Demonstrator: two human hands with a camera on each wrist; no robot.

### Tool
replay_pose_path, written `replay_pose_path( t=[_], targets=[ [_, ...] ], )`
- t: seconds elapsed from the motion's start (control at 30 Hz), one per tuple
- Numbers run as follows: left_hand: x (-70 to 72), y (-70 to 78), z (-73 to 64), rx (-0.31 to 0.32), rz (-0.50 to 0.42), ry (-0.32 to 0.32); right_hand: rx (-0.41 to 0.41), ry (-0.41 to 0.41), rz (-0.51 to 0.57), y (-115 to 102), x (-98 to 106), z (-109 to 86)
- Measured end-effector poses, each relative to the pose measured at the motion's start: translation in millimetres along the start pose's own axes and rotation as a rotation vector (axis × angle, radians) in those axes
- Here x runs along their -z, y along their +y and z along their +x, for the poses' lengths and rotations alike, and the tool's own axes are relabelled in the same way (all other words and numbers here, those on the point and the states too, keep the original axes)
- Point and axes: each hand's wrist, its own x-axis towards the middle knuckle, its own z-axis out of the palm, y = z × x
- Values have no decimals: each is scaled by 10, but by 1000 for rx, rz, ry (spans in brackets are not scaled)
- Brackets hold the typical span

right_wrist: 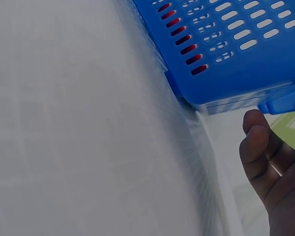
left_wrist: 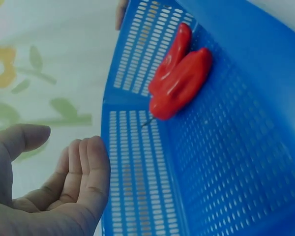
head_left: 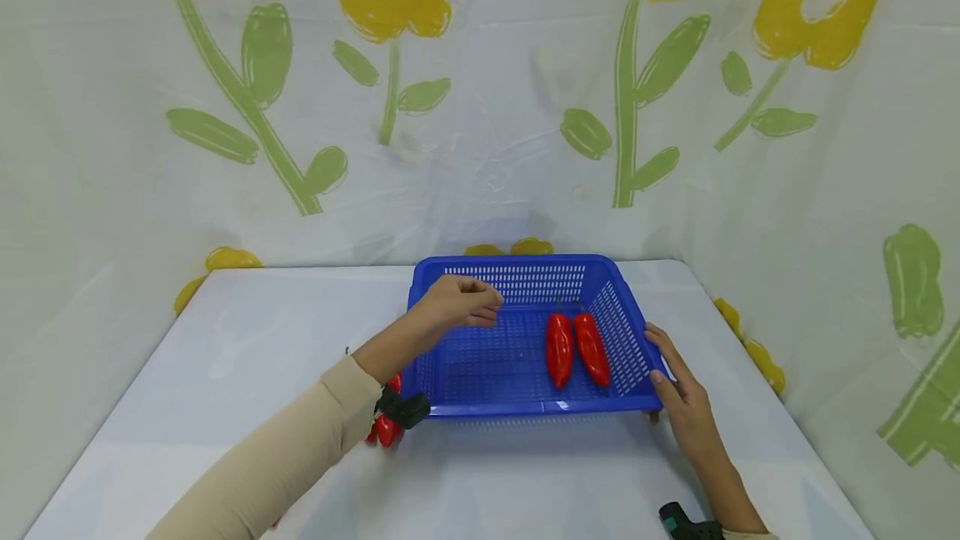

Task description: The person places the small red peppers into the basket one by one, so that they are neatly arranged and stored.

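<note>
A blue plastic basket (head_left: 495,357) with slotted walls stands on the white table. Two red peppers (head_left: 558,350) lie side by side in its right part; the left wrist view also shows these peppers (left_wrist: 179,81). My left hand (head_left: 461,302) is above the basket's left part, fingers loosely bent. Its thumb and fingertips stand apart in the left wrist view, with nothing between them. At the basket's right side my right hand (head_left: 686,407) grips the rim, thumb on top. Its fingers (right_wrist: 255,140) bend up beneath the rim in the right wrist view.
More red peppers (head_left: 387,430) lie on the table left of the basket, partly hidden by the left forearm and its black wrist strap (head_left: 403,408). Behind the white table (head_left: 285,332) hangs a pale cloth (head_left: 480,173) printed with yellow flowers.
</note>
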Motion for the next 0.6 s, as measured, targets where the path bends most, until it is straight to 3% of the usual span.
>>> replay_pose_path(
  t=[0.27,0.43,0.6],
  targets=[
    [268,-109,-258,-68,5,47,0,-4,11,2,-19,-9],
    [412,-134,-445,-74,-14,102,-5,0,0,-6,-5,3],
    [596,-269,-605,-77,16,170,-8,-2,3,-8,7,1]
  ],
)
